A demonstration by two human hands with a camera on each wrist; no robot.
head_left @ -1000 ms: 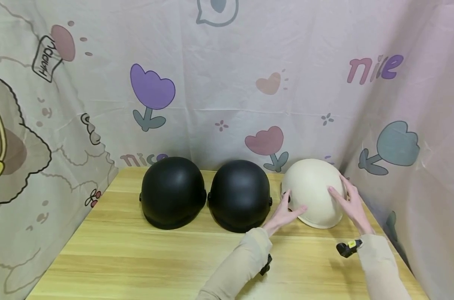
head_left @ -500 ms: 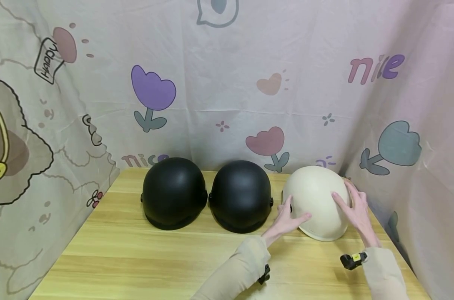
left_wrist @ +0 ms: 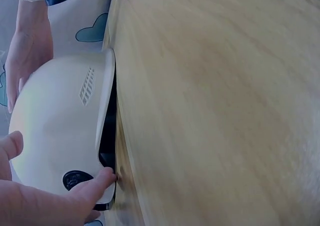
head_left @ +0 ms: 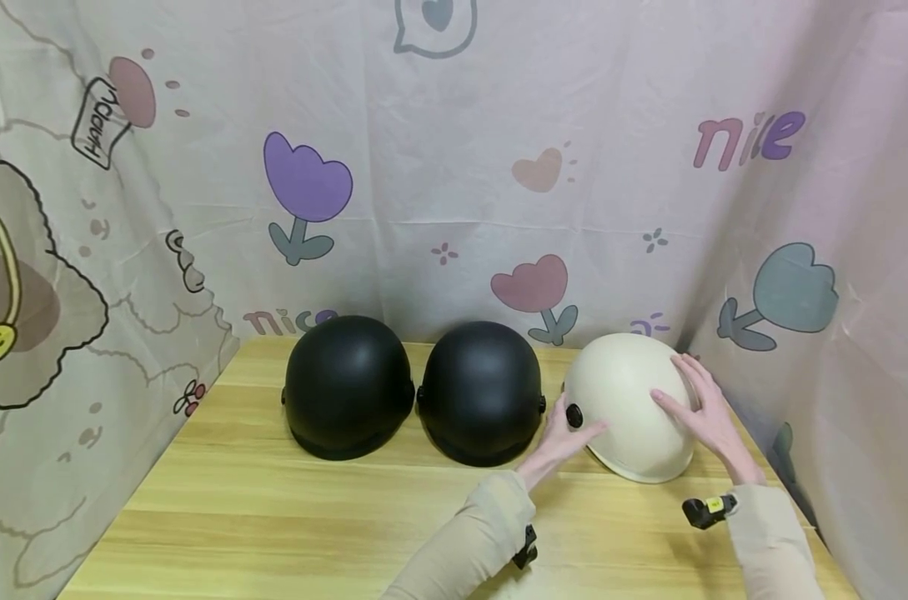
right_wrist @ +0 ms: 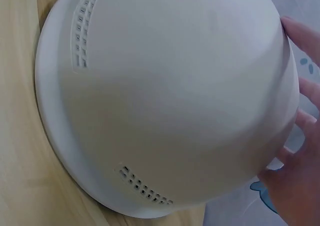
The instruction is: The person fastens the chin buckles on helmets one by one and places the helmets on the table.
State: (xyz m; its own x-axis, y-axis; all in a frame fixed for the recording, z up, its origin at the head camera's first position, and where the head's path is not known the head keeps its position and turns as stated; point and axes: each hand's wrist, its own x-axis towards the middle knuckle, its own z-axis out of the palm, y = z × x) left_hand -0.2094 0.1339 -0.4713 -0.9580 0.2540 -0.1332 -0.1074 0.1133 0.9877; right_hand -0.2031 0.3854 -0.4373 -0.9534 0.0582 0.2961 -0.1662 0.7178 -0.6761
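An off-white helmet (head_left: 629,408) sits at the right of the table, between both hands. My left hand (head_left: 559,437) grips its left side, the thumb on the shell and the fingers beside a round black side knob (head_left: 574,416). In the left wrist view a finger (left_wrist: 100,183) reaches the rim near that knob, and the dark inside shows under the raised edge. My right hand (head_left: 712,417) holds the right side, thumb and spread fingers over the curved shell. Two slotted vents show in the right wrist view, one of them a lower vent (right_wrist: 145,188).
Two black helmets stand in a row to the left, the left one (head_left: 348,383) and the middle one (head_left: 479,392), close beside my left hand. Behind the wooden table (head_left: 311,525) hangs a printed curtain (head_left: 423,167), which also closes in both sides.
The off-white helmet has come nearer the front of the table with both hands on it, then turned slightly, baring its left knob. Both black helmets stay put.
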